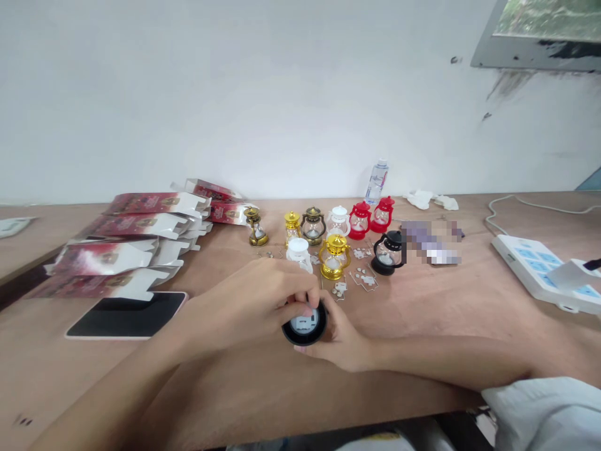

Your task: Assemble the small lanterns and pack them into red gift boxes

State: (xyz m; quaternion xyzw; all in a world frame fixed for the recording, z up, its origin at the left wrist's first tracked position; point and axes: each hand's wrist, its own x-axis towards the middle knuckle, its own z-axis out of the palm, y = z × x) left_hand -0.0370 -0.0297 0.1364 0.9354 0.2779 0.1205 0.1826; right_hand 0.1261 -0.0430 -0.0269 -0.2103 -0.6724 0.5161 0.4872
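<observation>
My right hand [346, 341] is wrapped round a black lantern [292, 336], its round underside turned up towards me. Set inside the black ring is a white inner base [304, 322] with small slots. The fingers of my left hand [270, 294] are pinched together and touch this inner base; any small part between them is hidden. Just beyond my hands stand small lanterns: a white one [298, 253], a gold one [334, 258] and a black one [387, 254]. Loose small metal and white parts [365, 279] lie among them.
Flattened red-and-white boxes [110, 258] are piled at the left, beside a dark-screened phone [126, 315]. Behind stand red [360, 220], white and bronze lanterns and a water bottle [377, 181]. A white power strip [539, 269] with a cable lies at right, crumpled tissue [419, 198] by the wall.
</observation>
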